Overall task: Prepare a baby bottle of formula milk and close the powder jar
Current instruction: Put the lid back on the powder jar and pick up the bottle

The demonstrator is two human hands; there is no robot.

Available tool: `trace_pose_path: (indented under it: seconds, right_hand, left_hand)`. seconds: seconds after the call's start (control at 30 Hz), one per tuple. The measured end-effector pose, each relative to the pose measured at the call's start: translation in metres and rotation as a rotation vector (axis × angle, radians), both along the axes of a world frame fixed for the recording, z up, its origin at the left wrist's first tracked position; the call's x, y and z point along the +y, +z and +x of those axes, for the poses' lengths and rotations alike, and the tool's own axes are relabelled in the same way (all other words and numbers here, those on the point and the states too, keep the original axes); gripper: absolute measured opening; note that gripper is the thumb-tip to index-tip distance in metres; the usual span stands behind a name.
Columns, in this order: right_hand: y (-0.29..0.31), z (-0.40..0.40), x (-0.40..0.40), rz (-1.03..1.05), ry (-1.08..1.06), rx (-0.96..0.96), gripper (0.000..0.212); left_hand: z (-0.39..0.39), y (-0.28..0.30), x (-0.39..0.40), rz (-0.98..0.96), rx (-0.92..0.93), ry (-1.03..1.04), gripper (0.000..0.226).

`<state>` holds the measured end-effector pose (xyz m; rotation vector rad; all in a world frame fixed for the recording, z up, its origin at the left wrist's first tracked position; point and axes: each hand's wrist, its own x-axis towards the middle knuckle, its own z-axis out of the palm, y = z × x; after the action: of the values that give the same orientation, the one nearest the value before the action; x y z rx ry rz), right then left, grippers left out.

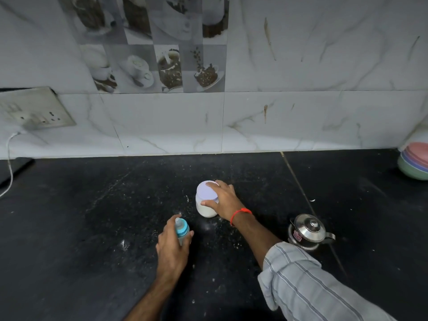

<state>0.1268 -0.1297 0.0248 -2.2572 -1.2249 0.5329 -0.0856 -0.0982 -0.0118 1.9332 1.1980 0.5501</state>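
A small baby bottle (182, 229) with a blue collar and clear teat stands on the black counter (92, 228), and my left hand (172, 247) grips its body from the near side. Just beyond it stands the powder jar (205, 209), white with powder inside, topped by a pale lilac lid (206, 190). My right hand (223, 200) curls round the lid from the right, thumb on the near rim and fingers on the far rim. A red thread band circles that wrist.
A small steel kettle (309, 231) with its lid on stands right of my right forearm. Stacked coloured bowls (414, 162) sit at the far right by the tiled wall. A socket plate (34, 108) and white cable (9, 163) are at the left. White powder specks dot the counter.
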Motion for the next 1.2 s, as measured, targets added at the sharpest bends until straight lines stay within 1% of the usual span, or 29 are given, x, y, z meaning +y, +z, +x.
trace_pose_path:
  seconds: [0.03,0.1,0.13,0.17,0.2,0.27,0.3,0.33,0.37,0.4,0.43,0.5,0.53,0.57,0.6,0.63,0.73,0.8,0.93,1.03,1.07,1.13,1.2]
  right_hand:
    - [-0.001,0.001,-0.005,0.027,-0.019,0.019,0.071]
    - [-0.002,0.000,-0.024,0.145,-0.041,-0.064,0.068]
    - [-0.004,-0.001,-0.037,0.203,-0.015,-0.113,0.066]
    - [-0.007,-0.001,-0.050,0.219,0.038,-0.120,0.068]
    - [-0.010,-0.003,-0.063,0.188,0.112,-0.076,0.074]
    - [-0.016,-0.007,-0.088,0.060,0.223,0.103,0.087]
    - [-0.021,-0.008,-0.097,0.041,0.230,0.181,0.093]
    - [-0.023,-0.009,-0.105,0.065,0.198,0.231,0.094]
    - [-0.026,-0.009,-0.110,0.114,0.138,0.257,0.092]
    - [-0.027,-0.008,-0.114,0.170,0.064,0.260,0.085]
    - [-0.027,-0.004,-0.117,0.219,-0.017,0.251,0.076]
    - [-0.022,0.006,-0.123,0.270,-0.173,0.226,0.060]
    - [-0.019,0.012,-0.125,0.271,-0.228,0.218,0.056]
    - [-0.017,0.019,-0.126,0.276,-0.273,0.213,0.055]
    - [-0.014,0.026,-0.125,0.288,-0.310,0.203,0.055]
    - [-0.011,0.032,-0.123,0.302,-0.340,0.188,0.055]
    - [-0.004,0.049,-0.108,0.337,-0.397,0.147,0.057]
    - [-0.005,0.059,-0.097,0.314,-0.433,0.151,0.058]
    - [-0.019,0.064,-0.083,0.195,-0.429,0.187,0.062]
    - [-0.029,0.058,-0.083,0.165,-0.419,0.242,0.065]
    - [-0.029,0.057,-0.083,0.146,-0.406,0.242,0.071]
    - [-0.026,0.058,-0.084,0.062,-0.373,0.217,0.091]
    - [-0.015,0.060,-0.093,-0.061,-0.327,0.138,0.107]
  left_hand:
    - [0.000,-0.001,0.002,-0.004,-0.021,-0.022,0.055]
    - [0.003,0.000,0.001,-0.040,-0.058,-0.090,0.055]
    - [0.005,0.002,-0.001,-0.061,-0.080,-0.119,0.055]
    - [0.009,0.005,-0.003,-0.072,-0.104,-0.138,0.055]
    - [0.015,0.007,-0.006,-0.071,-0.131,-0.149,0.054]
    - [0.032,0.015,-0.014,-0.060,-0.162,-0.183,0.052]
    - [0.042,0.020,-0.019,-0.055,-0.168,-0.219,0.050]
    - [0.053,0.024,-0.024,-0.049,-0.183,-0.259,0.048]
    - [0.064,0.025,-0.029,-0.037,-0.190,-0.294,0.048]
    - [0.075,0.025,-0.034,-0.023,-0.195,-0.327,0.051]
    - [0.084,0.025,-0.038,-0.031,-0.184,-0.366,0.060]
    - [0.099,0.028,-0.043,-0.097,-0.163,-0.437,0.090]
    - [0.104,0.031,-0.044,-0.135,-0.158,-0.452,0.103]
    - [0.107,0.035,-0.044,-0.163,-0.150,-0.459,0.109]
    - [0.107,0.036,-0.045,-0.174,-0.149,-0.463,0.111]
    - [0.105,0.038,-0.045,-0.170,-0.137,-0.469,0.108]
    - [0.092,0.030,-0.044,-0.117,-0.120,-0.471,0.088]
    - [0.083,0.026,-0.040,-0.087,-0.120,-0.454,0.079]
    - [0.073,0.027,-0.029,-0.034,-0.091,-0.434,0.071]
    - [0.073,0.033,-0.023,0.010,-0.092,-0.419,0.067]
    - [0.074,0.033,-0.021,0.019,-0.091,-0.414,0.066]
    - [0.077,0.034,-0.019,0.027,-0.086,-0.411,0.064]
    - [0.079,0.035,-0.018,0.025,-0.094,-0.420,0.060]
